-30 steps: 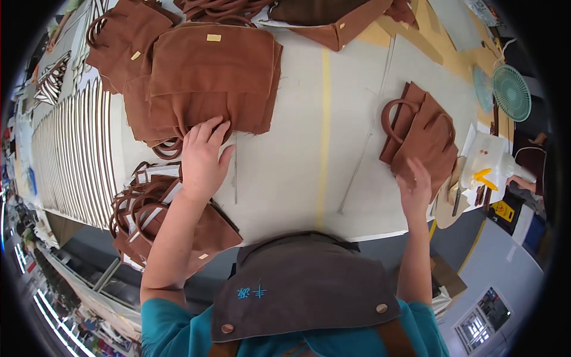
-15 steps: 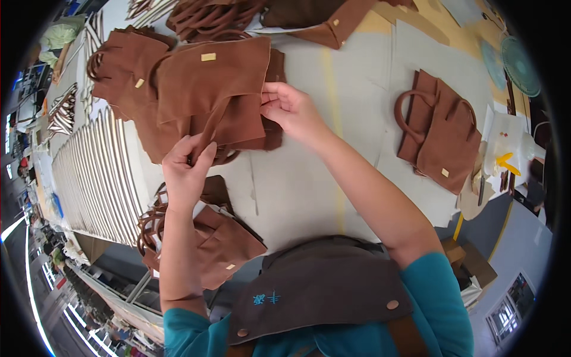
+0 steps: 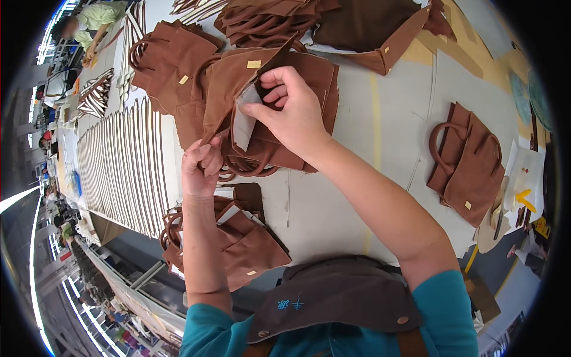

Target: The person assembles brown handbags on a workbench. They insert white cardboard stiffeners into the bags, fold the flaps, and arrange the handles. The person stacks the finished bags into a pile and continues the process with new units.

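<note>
A brown bag panel (image 3: 229, 83) with a small gold tag lies over a stack of similar brown pieces, one edge folded up. My left hand (image 3: 202, 166) pinches its near lower corner between thumb and fingers. At the raised edge, my right hand (image 3: 294, 110) has its fingers curled round the panel, the thumb lying against a pale grey-white backing (image 3: 245, 128) exposed underneath. Rounded handles (image 3: 253, 168) stick out from the stack just below. My right palm and fingers partly hide the fold.
Handled brown pieces lie in piles at upper left (image 3: 169, 65), near left (image 3: 238, 238) and right (image 3: 470, 160). Striped strips (image 3: 125, 166) line the table's left side. A yellow tool (image 3: 524, 201) sits far right. Another person (image 3: 98, 21) is at upper left.
My right hand has moved from the panel's right edge in over it, and that edge is now folded up, exposing the pale backing. My left hand still grips the near corner. The view has shifted.
</note>
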### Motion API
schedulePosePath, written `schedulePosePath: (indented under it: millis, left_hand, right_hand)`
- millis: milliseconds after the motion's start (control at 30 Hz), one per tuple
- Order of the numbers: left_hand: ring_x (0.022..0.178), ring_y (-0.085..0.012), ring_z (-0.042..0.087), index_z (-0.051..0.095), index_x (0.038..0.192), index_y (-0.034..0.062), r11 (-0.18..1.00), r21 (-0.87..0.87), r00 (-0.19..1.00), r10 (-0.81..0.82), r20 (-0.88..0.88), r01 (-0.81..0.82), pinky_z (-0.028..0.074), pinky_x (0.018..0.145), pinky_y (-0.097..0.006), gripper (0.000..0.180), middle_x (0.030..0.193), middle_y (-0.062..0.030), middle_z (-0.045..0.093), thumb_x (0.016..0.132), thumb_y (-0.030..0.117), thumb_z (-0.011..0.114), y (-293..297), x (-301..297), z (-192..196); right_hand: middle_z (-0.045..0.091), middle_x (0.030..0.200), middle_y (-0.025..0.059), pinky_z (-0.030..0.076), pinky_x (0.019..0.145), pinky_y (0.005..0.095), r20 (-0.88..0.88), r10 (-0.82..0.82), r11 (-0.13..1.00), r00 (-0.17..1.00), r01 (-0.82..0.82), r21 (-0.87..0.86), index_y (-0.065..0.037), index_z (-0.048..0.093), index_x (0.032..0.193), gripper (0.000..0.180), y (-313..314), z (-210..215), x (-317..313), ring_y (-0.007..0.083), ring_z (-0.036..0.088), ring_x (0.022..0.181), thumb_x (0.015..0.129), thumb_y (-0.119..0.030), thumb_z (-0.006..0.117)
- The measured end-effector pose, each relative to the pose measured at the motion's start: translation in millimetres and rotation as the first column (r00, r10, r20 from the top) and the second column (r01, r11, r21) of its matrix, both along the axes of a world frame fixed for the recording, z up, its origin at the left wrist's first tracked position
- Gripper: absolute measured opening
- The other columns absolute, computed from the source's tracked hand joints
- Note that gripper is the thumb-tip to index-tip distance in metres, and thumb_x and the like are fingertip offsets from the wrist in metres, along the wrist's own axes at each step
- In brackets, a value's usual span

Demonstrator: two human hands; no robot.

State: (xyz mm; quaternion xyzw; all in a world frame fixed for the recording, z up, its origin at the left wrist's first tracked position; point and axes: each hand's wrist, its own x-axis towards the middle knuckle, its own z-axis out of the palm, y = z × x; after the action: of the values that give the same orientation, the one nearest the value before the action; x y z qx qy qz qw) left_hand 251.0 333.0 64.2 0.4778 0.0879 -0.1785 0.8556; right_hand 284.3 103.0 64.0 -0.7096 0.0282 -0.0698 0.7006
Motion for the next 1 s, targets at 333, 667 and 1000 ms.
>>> schedulePosePath:
  millis: [333, 667, 1000]
  left_hand:
    - [0.045, -0.0064, 0.029, 0.064, 0.108, -0.0083, 0.982, -0.183, 0.994, -0.062, -0.087, 0.045, 0.024, 0.043, -0.022, 0.029, 0.056, 0.0057, 0.032, 0.091, 0.012, 0.054, 5.7, 9.7, -10.9]
    - [0.044, -0.0061, 0.03, 0.063, 0.113, -0.0093, 0.985, -0.172, 0.987, -0.053, -0.154, 0.026, 0.025, 0.042, -0.022, 0.03, 0.057, 0.005, 0.034, 0.092, 0.01, 0.054, 3.4, 12.7, -16.2]
    - [0.045, -0.0072, 0.031, 0.061, 0.115, -0.011, 0.976, -0.205, 0.983, -0.107, -0.149, 0.076, 0.026, 0.044, -0.022, 0.032, 0.059, 0.0039, 0.037, 0.095, 0.012, 0.052, 5.7, 13.8, -18.4]
  right_hand:
    - [0.054, 0.102, 0.0051, 0.047, 0.08, 0.0375, 0.407, 0.039, 0.884, 0.913, 0.158, -0.44, -0.012, 0.064, 0.094, 0.035, -3.4, 0.6, 12.4, 0.0246, 0.055, 0.091, 0.066, -0.018, 0.084]
    - [0.061, 0.096, 0.0046, 0.05, 0.069, 0.0383, 0.233, 0.238, 0.829, 0.943, -0.073, -0.555, -0.008, 0.064, 0.091, 0.023, -15.6, 0.6, 32.3, 0.0253, 0.062, 0.075, 0.073, -0.012, 0.077]
    - [0.062, 0.095, 0.0059, 0.051, 0.066, 0.0349, 0.225, 0.17, 0.9, 0.959, -0.059, -0.431, -0.006, 0.066, 0.092, 0.018, -9.8, -4.6, 33.0, 0.0215, 0.063, 0.072, 0.075, -0.003, 0.073]
